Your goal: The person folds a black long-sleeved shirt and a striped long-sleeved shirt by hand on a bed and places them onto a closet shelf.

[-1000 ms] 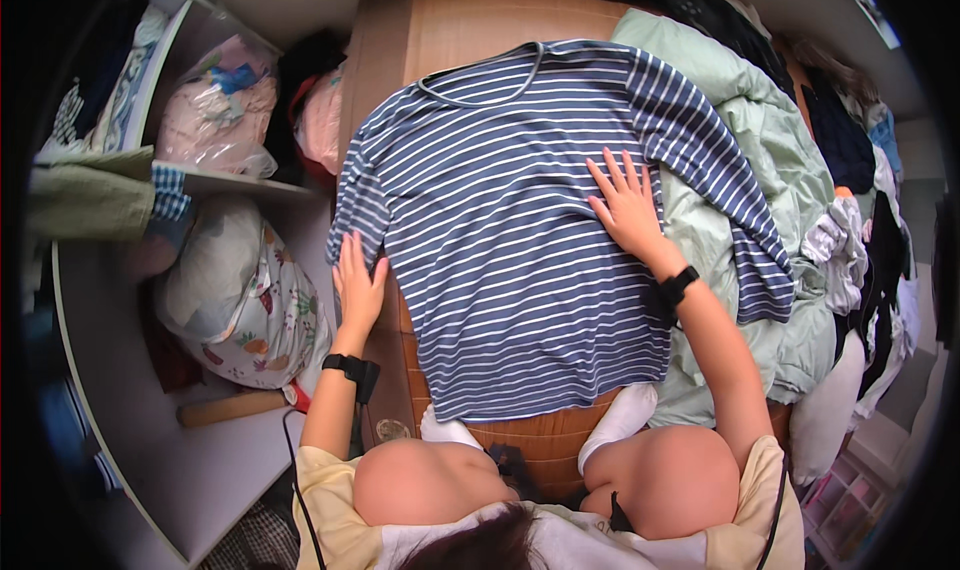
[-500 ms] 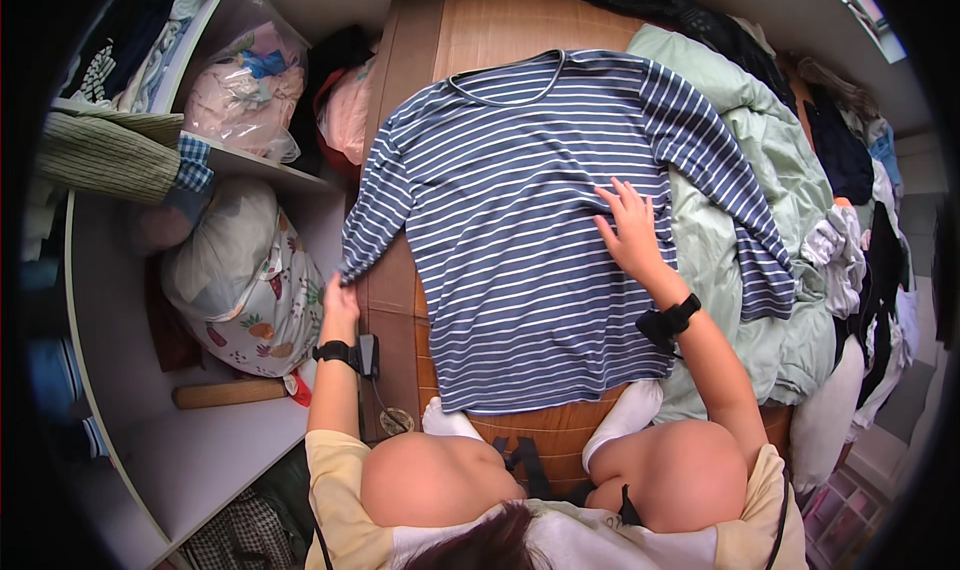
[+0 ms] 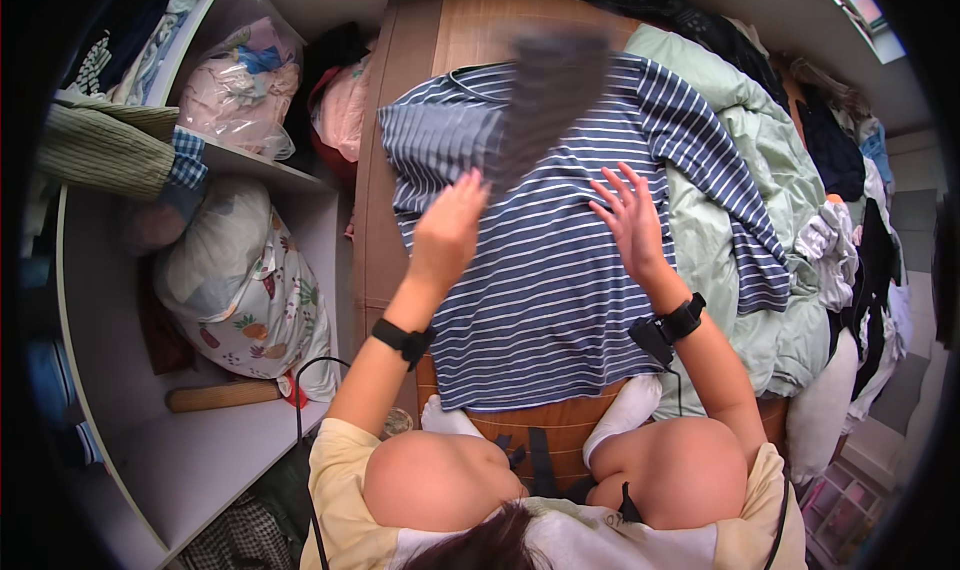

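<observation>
A navy long-sleeved shirt with white stripes [image 3: 540, 300] lies spread in front of me, its neckline at the far end. My left hand [image 3: 450, 225] is closed on the end of its left-side sleeve [image 3: 555, 100], which is folded across the chest, dark and smeared by motion. Over the right half of the body hovers or rests my right hand [image 3: 632, 220], fingers spread and holding nothing; whether it touches the cloth I cannot tell. The other sleeve [image 3: 725, 165] stretches out to the right. Both wrists wear black bands.
Under the shirt is a brown mat [image 3: 395, 40]. A pale green quilt [image 3: 770, 180] is bunched on the right, with heaped clothes [image 3: 875, 250] beyond. On the left, an open shelf [image 3: 230, 450] holds a fruit-print bag [image 3: 275, 320] and a wooden stick [image 3: 225, 397].
My left hand has moved inward and away from me from the left edge, swinging the sleeve over the shirt's chest. My right hand has barely moved; its fingers are slightly raised.
</observation>
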A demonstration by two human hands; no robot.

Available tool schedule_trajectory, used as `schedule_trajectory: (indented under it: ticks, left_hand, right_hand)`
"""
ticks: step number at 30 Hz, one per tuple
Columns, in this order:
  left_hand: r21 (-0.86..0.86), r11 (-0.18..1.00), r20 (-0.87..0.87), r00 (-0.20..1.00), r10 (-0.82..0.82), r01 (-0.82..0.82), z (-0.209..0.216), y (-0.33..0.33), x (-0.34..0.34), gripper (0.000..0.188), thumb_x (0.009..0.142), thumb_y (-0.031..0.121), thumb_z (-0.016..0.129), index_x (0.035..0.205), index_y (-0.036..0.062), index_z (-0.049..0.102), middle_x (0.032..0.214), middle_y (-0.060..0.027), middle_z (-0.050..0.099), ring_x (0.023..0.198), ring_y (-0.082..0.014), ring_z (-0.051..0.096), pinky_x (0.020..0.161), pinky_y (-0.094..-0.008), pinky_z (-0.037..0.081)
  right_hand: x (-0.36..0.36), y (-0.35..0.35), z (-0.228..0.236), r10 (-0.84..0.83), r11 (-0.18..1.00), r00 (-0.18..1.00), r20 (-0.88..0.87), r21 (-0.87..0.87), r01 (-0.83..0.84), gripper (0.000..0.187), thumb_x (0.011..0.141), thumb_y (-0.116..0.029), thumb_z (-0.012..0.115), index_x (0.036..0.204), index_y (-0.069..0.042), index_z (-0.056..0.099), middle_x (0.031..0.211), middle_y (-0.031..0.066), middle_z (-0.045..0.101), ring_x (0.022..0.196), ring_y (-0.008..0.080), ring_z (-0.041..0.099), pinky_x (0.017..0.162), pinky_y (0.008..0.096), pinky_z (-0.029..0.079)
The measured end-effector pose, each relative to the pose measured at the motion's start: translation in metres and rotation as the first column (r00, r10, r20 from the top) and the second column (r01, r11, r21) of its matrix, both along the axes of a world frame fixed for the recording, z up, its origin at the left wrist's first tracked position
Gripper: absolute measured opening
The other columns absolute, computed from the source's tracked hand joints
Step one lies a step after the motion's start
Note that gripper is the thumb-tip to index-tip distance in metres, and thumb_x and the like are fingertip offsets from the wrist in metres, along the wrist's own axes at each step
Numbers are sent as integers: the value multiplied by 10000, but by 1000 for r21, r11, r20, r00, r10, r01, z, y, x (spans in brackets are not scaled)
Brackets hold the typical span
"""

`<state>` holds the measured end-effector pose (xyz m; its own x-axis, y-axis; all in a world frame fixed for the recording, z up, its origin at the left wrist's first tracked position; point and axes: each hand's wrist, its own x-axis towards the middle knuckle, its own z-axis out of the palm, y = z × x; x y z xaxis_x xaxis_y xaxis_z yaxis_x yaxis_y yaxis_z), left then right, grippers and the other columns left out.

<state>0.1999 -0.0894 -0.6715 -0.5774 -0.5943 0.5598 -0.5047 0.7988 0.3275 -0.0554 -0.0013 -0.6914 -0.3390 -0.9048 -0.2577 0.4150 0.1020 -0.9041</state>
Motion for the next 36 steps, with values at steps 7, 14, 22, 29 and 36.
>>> schedule_trajectory:
  ticks: [7,14,22,29,36]
  left_hand:
    - [232,960,420,906,47,-158,-77,22,45,462,872,141,556,1326,118,467,1365,-95,472,1276,-232,426,1048,-485,300]
    - [339,896,281,940,195,-287,-70,-34,74,331,883,125,524,1205,55,538,1203,-121,572,1104,-273,535,934,-407,395]
    - [295,889,235,929,286,-349,-67,-172,84,539,799,-27,505,1317,108,441,1282,-184,487,1185,-352,462,977,-406,407]
    - [83,980,571,814,102,-181,-64,-230,75,331,766,-22,536,1063,110,599,1132,-111,561,1038,-325,529,875,-408,443]
    - [37,994,693,719,49,-103,-60,-243,66,167,769,69,610,932,102,600,926,-95,532,970,-292,520,802,-402,440]
  right_hand:
    - [-38,25,-35,-411,890,830,376,364,276,683,922,-567,377,1383,-69,294,1348,128,403,1221,284,420,1065,512,290]
    - [-57,17,-44,-291,845,956,-30,462,271,478,851,-234,642,1234,-76,402,1121,92,554,940,179,568,747,368,506]
    - [-57,50,-33,-55,892,913,-404,390,226,206,830,-60,635,1005,-30,530,801,32,599,632,66,534,463,195,414]
    - [-75,80,-44,-80,928,889,-451,292,232,165,871,-100,607,1000,-21,540,790,14,589,624,76,544,535,198,456]
    - [-72,66,-56,68,902,881,-468,406,146,331,844,-131,651,1094,15,490,865,64,613,702,89,567,577,220,472]
